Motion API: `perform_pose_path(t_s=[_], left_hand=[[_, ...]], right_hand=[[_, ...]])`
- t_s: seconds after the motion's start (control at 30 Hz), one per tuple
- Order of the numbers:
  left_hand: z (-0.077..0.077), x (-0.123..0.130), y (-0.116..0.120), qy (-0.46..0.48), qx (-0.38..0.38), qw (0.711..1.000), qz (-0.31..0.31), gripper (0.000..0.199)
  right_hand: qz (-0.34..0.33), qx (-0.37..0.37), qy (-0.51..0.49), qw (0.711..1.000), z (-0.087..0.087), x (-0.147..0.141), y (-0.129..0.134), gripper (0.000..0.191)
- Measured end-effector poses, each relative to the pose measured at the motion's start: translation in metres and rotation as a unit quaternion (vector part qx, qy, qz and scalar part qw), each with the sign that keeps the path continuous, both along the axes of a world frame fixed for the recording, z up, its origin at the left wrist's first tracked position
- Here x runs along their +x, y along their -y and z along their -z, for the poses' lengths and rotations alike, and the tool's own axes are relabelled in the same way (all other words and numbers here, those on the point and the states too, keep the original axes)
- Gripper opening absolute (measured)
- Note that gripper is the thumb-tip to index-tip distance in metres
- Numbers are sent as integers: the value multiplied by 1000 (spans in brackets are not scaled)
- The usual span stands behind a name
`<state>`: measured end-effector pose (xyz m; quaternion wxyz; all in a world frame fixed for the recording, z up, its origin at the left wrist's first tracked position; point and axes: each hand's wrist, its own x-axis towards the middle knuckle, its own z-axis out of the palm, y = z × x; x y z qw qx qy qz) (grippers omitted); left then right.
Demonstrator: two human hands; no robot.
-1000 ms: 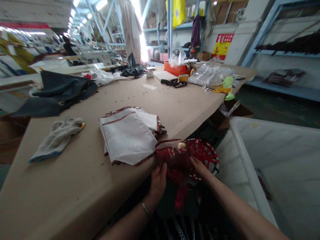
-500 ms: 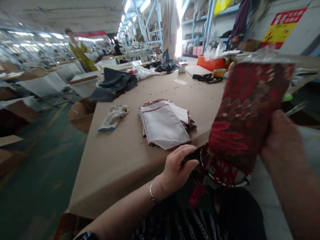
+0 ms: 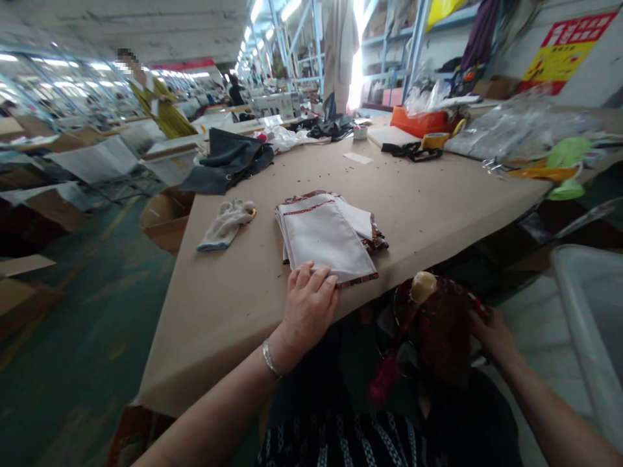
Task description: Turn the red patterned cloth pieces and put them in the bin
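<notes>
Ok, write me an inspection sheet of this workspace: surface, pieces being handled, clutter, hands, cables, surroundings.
Surface: tan table, small dark specks scattered on it.
Pieces: white stack with patterned red-brown edging, near the table's edge; dark red cloth piece off the table.
Clutter: glove, dark cloth, orange tray, yellow tape, plastic bags, black tangle, perhaps straps.
Hands: left hand rests on the stack's near edge; right hand holds the red piece.
Cables: nothing seen.
Surroundings: white bin at right, cardboard box at left, person in yellow-green beyond.
</notes>
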<state>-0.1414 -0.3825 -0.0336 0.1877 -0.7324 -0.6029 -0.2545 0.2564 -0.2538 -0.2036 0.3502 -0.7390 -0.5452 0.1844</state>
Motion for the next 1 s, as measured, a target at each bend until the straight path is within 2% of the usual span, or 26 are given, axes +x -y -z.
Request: perform_pose_path(t_s=[0.03, 0.07, 0.1, 0.17, 0.2, 0.23, 0.27, 0.3, 0.37, 0.43, 0.5, 0.63, 0.7, 0.77, 0.8, 0.87, 0.93, 1.0], left_hand=[[0, 1, -2, -1, 2, 1000, 7, 21], [-1, 1, -4, 0, 2, 1000, 15, 20], [-2, 0, -5, 5, 4, 1000, 22, 19], [-5, 0, -9, 24, 5, 999, 32, 19], [-8, 0, -10, 36, 8, 999, 33, 18], [-11, 0, -12, 47, 11, 998, 32, 18], [-14, 1, -13, 55, 13, 998, 31, 18], [-18, 2, -14, 59, 16, 998, 30, 17], [-25, 4, -16, 58, 25, 997, 33, 17], [-31, 5, -15, 43, 38, 998, 38, 16], [-35, 1, -12, 22, 55, 998, 34, 16], [-35, -16, -4, 21, 21, 999, -25, 17], [-31, -23, 0, 88, -18, 994, -59, 14], [-26, -21, 5, 226, -51, 971, -64, 10], [-23, -17, 8, 320, -65, 943, -56, 10], [-19, -1, 14, 516, -89, 851, -30, 11], [-16, 19, 19, 676, -103, 730, -1, 15], [-12, 38, 24, 786, -122, 606, 13, 23]], right_hand=[[8, -1, -8, 1000, -9, -8, 2, 48], [2, 25, -22, 999, -26, -20, 6, 52], [-15, 74, -33, 997, -50, -35, 11, 52], [-86, 186, -53, 977, -109, -73, 29, 39], [-164, 233, -33, 958, -139, -95, 39, 30], [-246, 294, -7, 923, -166, -119, 49, 23], [-334, 323, 26, 885, -189, -143, 57, 19], [-405, 327, 71, 851, -206, -166, 63, 20], [-472, 308, 173, 808, -225, -206, 65, 23], [-474, 277, 265, 793, -230, -234, 56, 22], [-451, 247, 330, 792, -230, -248, 44, 17], [-384, 178, 371, 827, -238, -238, 33, 19], [-361, 157, 363, 844, -240, -225, 41, 23], [-355, 136, 361, 851, -234, -213, 57, 30], [-358, 122, 362, 852, -227, -209, 66, 32], [-377, 85, 360, 849, -205, -202, 85, 28], [-408, 38, 332, 850, -178, -197, 101, 25], [-430, -15, 245, 869, -152, -191, 113, 25]])
